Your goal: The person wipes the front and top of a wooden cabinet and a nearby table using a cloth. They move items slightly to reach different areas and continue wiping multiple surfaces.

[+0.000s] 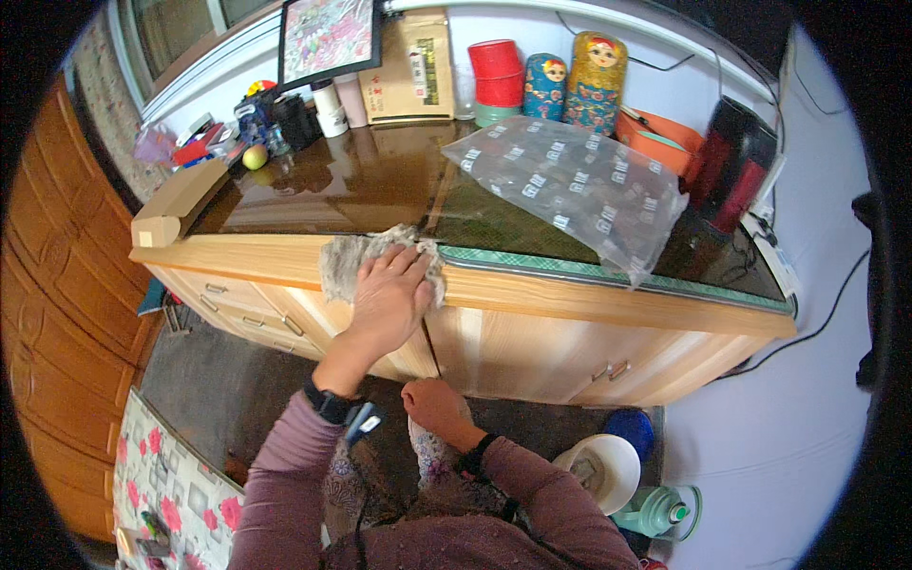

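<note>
My left hand (393, 292) presses palm down on a crumpled grey-beige cloth (340, 265). The cloth lies over the front edge of a light wooden cabinet (513, 288), close to the seam where two glass sheets meet on its top. Lower down, in front of the cabinet doors and above my patterned trousers, my right hand (436, 410) is curled into a loose fist. Nothing shows in it. On the right part of the cabinet top lies a clear plastic bag (570, 189) with white print, its corner hanging over the front edge.
Along the wall stand a framed picture (329, 39), a cardboard package (406, 71), nesting dolls (597, 82) and an orange container (659, 139). An apple (254, 157) and an open carton (182, 199) are at left. A white bucket (605, 467) and green thermos (650, 511) stand on the floor.
</note>
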A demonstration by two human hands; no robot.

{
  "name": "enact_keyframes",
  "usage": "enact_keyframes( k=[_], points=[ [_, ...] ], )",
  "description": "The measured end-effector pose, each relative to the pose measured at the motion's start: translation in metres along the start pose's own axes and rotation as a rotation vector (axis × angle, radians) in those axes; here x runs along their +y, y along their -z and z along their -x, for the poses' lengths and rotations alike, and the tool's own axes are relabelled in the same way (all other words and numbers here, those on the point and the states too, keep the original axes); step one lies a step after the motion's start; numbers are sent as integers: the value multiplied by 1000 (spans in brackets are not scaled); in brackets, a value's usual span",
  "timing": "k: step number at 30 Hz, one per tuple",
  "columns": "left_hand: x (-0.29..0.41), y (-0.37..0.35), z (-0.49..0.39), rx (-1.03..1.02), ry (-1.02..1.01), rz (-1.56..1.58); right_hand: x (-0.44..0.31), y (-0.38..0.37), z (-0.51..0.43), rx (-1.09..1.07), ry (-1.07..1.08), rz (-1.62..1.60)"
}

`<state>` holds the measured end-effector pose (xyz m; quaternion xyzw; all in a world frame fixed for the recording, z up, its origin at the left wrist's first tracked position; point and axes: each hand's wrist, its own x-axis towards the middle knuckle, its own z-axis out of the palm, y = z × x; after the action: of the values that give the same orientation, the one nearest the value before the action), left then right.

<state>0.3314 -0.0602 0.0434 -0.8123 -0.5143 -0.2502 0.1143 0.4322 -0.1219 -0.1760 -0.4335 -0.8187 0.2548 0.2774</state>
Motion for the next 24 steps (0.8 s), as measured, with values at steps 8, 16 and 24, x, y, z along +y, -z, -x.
enact_keyframes(
  k=[8,16,24],
  points=[
    [-44,11,11,55,3,-115,7,-12,1,124,33,-38],
    [17,-1,25,166,-64,46,9,-14,-5,59,22,39],
    [129,-69,-25,289,-370,355,29,-30,3,215,129,43]
  ],
)
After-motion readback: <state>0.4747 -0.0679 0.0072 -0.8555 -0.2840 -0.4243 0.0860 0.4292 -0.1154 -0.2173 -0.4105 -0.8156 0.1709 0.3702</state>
